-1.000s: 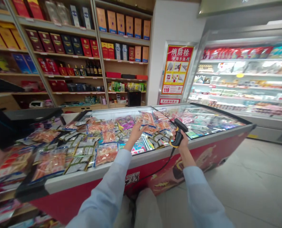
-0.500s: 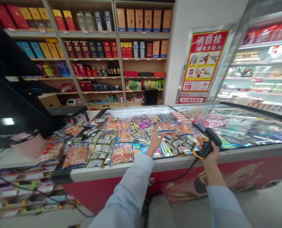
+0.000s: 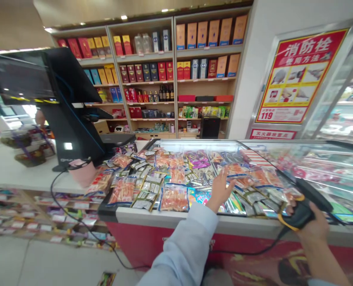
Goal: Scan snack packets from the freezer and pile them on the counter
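Observation:
My left hand (image 3: 220,190) hovers over the front of the chest freezer (image 3: 164,216), fingers apart with nothing in them. Close by it lie clear bags of orange-brown snacks, one bag (image 3: 237,170) just beyond the fingers. Another such bag (image 3: 174,197) rests near the freezer's front edge, left of my wrist. My right hand (image 3: 313,222) is wrapped round a black and yellow barcode scanner (image 3: 301,210), held above the freezer's front rim. From the scanner's handle a black cable (image 3: 253,252) hangs down in front of the freezer.
A checkout screen (image 3: 72,107) stands on the white counter at the left, with a pink container (image 3: 82,172) beside it. Gold-and-silver packets (image 3: 152,182) and a purple packet (image 3: 198,159) cover the freezer top. Behind are shelves of boxed goods (image 3: 161,71) and a red poster (image 3: 301,75).
My view has swung to the left, so the freezer and both hands appear further right. More of the counter and screen shows. The scanner stays in my right hand; my left remains empty.

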`<move>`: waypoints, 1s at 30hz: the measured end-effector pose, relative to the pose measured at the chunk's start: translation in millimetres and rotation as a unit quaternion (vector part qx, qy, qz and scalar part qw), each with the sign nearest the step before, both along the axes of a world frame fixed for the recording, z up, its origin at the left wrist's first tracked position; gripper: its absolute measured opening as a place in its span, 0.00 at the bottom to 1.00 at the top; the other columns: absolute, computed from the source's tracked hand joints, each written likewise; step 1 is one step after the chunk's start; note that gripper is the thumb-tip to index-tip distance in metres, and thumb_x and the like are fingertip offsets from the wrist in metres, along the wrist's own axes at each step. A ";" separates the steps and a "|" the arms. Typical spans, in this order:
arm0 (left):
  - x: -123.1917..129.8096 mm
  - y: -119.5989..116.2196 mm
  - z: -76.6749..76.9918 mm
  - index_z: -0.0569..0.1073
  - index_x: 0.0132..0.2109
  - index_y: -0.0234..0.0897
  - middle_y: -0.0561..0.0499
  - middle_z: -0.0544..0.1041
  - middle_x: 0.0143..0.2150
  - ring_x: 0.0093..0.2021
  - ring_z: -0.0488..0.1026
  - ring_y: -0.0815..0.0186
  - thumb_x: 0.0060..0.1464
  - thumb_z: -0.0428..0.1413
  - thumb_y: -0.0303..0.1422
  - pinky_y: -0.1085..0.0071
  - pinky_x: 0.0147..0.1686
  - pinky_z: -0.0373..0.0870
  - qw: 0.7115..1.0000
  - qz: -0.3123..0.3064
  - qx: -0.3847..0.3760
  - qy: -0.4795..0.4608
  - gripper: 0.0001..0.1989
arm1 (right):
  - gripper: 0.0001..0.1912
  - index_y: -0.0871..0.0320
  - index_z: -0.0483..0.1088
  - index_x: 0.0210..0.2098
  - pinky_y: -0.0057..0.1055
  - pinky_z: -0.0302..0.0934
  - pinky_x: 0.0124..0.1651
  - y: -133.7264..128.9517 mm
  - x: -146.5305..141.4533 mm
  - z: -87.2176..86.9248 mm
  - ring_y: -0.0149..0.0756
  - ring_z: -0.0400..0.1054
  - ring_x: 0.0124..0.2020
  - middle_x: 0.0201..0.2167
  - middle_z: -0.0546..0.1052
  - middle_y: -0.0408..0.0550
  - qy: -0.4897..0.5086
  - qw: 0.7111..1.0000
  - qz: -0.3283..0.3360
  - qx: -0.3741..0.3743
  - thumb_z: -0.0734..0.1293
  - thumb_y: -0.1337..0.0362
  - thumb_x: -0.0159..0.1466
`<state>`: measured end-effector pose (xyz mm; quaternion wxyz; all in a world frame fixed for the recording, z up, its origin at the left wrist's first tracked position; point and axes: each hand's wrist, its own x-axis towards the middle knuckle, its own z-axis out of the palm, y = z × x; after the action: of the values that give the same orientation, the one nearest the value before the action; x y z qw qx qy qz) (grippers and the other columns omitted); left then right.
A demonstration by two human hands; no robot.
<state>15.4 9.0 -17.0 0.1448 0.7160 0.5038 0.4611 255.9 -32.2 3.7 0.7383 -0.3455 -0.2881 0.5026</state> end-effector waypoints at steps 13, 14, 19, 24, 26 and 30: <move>2.7 5.2 -4.1 0.50 0.69 0.36 0.40 0.57 0.68 0.69 0.53 0.57 0.63 0.39 0.50 0.51 0.67 0.46 0.998 -0.048 -0.037 0.008 0.34 | 0.13 0.55 0.71 0.23 0.40 0.53 0.19 -1.4 -4.2 2.8 0.33 0.55 0.17 0.22 0.61 0.46 -0.002 0.998 -0.034 -0.061 0.68 0.54 0.41; 3.2 4.8 -4.3 0.49 0.69 0.34 0.39 0.56 0.69 0.69 0.51 0.57 0.62 0.40 0.51 0.51 0.67 0.45 0.998 -0.051 -0.034 0.004 0.36 | 0.12 0.54 0.70 0.23 0.41 0.53 0.20 -1.4 -4.8 3.7 0.32 0.55 0.17 0.22 0.61 0.47 0.003 0.997 -0.034 -0.069 0.68 0.54 0.42; 1.6 1.6 -3.1 0.50 0.69 0.31 0.35 0.54 0.69 0.70 0.50 0.55 0.62 0.41 0.50 0.52 0.68 0.45 0.998 -0.029 0.007 -0.058 0.36 | 0.10 0.53 0.70 0.25 0.39 0.51 0.19 0.3 -5.2 5.1 0.31 0.55 0.16 0.20 0.62 0.46 0.019 0.998 -0.013 -0.058 0.67 0.56 0.44; -25.8 -14.7 15.9 0.53 0.68 0.35 0.38 0.54 0.69 0.70 0.49 0.56 0.63 0.41 0.48 0.52 0.68 0.45 0.994 -0.018 0.026 -0.108 0.32 | 0.12 0.55 0.71 0.26 0.33 0.50 0.15 -3.8 -13.8 6.2 0.31 0.56 0.16 0.20 0.63 0.46 0.001 1.000 -0.005 -0.024 0.68 0.57 0.42; -48.5 -25.0 30.1 0.54 0.68 0.36 0.40 0.54 0.70 0.70 0.49 0.58 0.63 0.41 0.48 0.54 0.68 0.45 0.992 -0.011 0.046 -0.115 0.31 | 0.13 0.56 0.70 0.25 0.32 0.50 0.15 -7.0 -26.0 9.7 0.31 0.57 0.16 0.19 0.64 0.45 -0.001 1.000 -0.007 -0.017 0.68 0.57 0.41; -110.6 -44.3 59.3 0.56 0.67 0.38 0.42 0.54 0.70 0.70 0.48 0.59 0.62 0.40 0.51 0.57 0.68 0.44 0.989 0.022 0.075 -0.129 0.32 | 0.14 0.56 0.68 0.27 0.31 0.52 0.14 -11.9 -67.7 22.2 0.31 0.57 0.15 0.19 0.65 0.43 0.001 0.999 0.041 0.008 0.68 0.56 0.42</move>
<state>-95.2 -35.3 42.3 0.1442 0.6482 0.4604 0.5892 188.2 -44.1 25.9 0.7202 -0.3268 -0.3055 0.5303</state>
